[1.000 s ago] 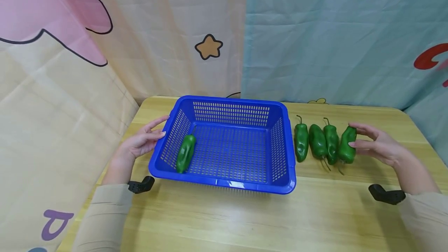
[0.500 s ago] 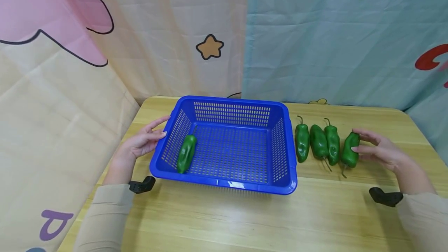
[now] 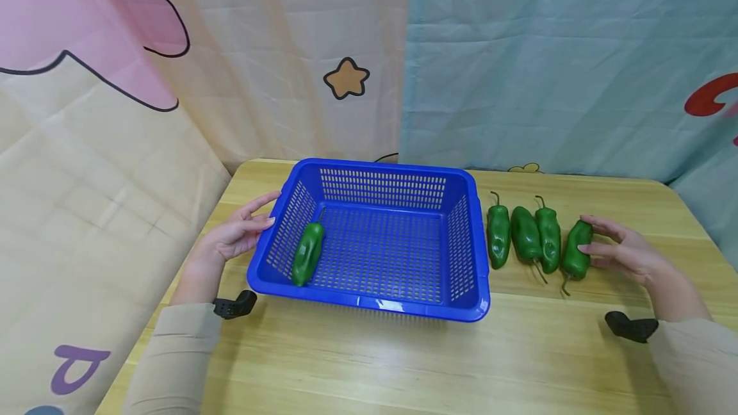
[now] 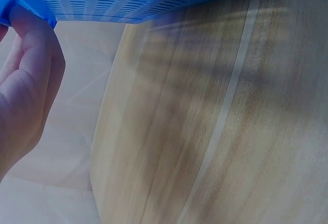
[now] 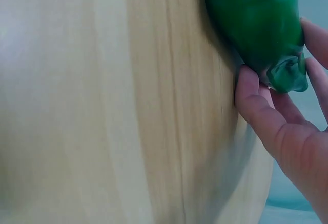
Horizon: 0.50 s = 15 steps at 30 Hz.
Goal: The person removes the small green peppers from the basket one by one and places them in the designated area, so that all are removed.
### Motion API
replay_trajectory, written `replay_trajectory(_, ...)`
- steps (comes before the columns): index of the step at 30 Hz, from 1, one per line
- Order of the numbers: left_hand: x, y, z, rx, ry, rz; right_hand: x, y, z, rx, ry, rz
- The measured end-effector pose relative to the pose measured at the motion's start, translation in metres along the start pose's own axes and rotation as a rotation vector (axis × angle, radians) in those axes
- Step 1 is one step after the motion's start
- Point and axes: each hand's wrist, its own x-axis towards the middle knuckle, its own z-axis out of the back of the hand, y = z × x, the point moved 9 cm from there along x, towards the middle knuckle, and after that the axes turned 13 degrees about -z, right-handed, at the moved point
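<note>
In the head view, my left hand (image 3: pixel 239 231) holds the left rim of a blue plastic basket (image 3: pixel 375 305), thumb and fingers at its edge. One glossy green pepper (image 3: pixel 308 253) lies inside along the basket's left side. To the right, my right hand (image 3: pixel 633 253) grips another green pepper (image 3: pixel 576 250) between thumb and fingers. That pepper's stem points toward me. The right wrist view shows the fingers round the narrow end of this pepper (image 5: pixel 259 21), close over the table. Beside it, a green pepper (image 3: pixel 548 239), a second pepper (image 3: pixel 525 234) and a third pepper (image 3: pixel 498 235) lie in a row.
The basket stands on a pale wooden table (image 3: pixel 369 364). Printed fabric curtains (image 3: pixel 536 69) hang behind the table and along its left side. The row of peppers lies just right of the basket's right wall.
My right hand and the pepper it grips have shifted a little right and toward me, widening the gap to the other peppers. My left hand stays at the basket's rim.
</note>
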Motion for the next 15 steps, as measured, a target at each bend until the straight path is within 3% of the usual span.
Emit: replay_trajectory(15, 0.000, 0.000, 0.000, -0.002, 0.013, 0.000, 0.012, 0.006, 0.000, -0.120, -0.050, -0.041)
